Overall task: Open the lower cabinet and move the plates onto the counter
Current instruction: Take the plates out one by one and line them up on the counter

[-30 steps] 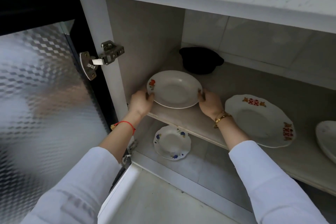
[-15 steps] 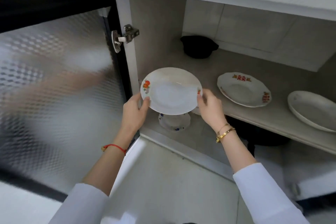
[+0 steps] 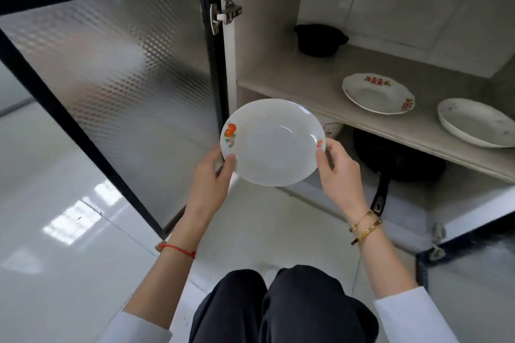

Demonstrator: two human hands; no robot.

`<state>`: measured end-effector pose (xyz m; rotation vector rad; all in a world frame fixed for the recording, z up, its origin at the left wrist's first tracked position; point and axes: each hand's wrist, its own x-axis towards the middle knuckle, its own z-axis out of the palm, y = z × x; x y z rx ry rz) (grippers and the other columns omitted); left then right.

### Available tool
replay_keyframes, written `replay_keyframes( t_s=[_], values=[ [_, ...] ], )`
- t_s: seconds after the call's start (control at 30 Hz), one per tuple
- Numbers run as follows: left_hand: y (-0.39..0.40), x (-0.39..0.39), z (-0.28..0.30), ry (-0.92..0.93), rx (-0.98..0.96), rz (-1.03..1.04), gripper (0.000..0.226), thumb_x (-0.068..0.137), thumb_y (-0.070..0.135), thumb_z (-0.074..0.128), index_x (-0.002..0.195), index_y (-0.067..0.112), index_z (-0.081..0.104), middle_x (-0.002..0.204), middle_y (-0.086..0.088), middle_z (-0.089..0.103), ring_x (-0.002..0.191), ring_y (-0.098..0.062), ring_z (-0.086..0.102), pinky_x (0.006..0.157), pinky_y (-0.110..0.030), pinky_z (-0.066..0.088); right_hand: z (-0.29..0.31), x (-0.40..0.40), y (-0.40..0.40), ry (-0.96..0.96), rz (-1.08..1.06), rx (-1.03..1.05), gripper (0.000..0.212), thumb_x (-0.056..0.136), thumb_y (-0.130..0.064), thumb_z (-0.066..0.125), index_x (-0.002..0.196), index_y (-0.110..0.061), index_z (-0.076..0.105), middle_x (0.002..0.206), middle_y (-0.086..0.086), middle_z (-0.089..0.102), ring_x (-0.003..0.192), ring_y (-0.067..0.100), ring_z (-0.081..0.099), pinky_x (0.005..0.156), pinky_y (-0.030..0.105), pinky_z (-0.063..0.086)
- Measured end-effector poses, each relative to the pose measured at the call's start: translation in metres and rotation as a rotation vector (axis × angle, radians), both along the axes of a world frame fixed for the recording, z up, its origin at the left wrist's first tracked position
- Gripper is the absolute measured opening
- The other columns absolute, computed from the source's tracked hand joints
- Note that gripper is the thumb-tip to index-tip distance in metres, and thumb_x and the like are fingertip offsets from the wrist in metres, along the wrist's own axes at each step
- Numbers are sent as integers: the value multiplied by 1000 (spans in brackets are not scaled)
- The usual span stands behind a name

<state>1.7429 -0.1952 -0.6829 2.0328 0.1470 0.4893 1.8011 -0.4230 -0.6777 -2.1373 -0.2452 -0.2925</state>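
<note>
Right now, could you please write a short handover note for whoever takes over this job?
Left hand and right hand hold the fruit plate by opposite rims, outside the cabinet.
Door is open.
Red-patterned plate and plain plate sit on the shelf; another dish shows partly below.
Done: cabinet opened, one plate lifted out.
Left: set it on the counter, then move the others.

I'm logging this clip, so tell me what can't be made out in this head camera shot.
- Counter top: cut off by the top edge.
- Plain plate: its right side is cut off by the frame edge.
- Small plate on the cabinet floor: mostly hidden behind the fruit plate held by the left hand and right hand.
- Pan: lost in shadow under the shelf.
</note>
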Motion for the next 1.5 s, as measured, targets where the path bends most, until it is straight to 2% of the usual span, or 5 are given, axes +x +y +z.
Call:
replay_keyframes(
  t_s=[0.67,0.8,1.0,1.23,1.5],
  values=[
    [10,-9,-2,81,-139,81,30,98,27,50,127,27,58,121,17,63,116,-3,56,93,-13,44,0,0,13,97,74,35,37,98,-30,44,134,-22,46,113,-42,53,101,-24,49,80,-8,32],
    [14,-13,45,104,-137,105,30,98,24,50,127,30,57,121,18,63,117,-3,56,90,-7,41,51,4,21,105,103,1,40,99,-28,44,138,-19,42,121,-46,47,107,-26,46,85,-4,36],
    [25,-27,148,160,-101,161,33,99,27,48,131,32,53,120,11,63,104,-11,60,82,-24,55,162,-1,33,185,142,-18,41,100,-26,43,140,-22,40,148,-7,42,137,-2,34,109,14,33],
    [26,-26,299,145,-33,168,39,98,29,47,137,25,49,137,15,53,116,-22,59,90,-46,53,303,-3,31,215,149,-36,46,99,-32,42,143,-20,37,146,-7,45,135,7,40,106,32,39],
    [14,11,441,125,-4,75,42,99,28,48,141,21,46,142,12,50,133,-4,43,108,-30,40,442,19,11,247,99,-14,46,98,-32,43,142,-18,38,137,-3,54,108,36,59,93,46,50]
  ],
)
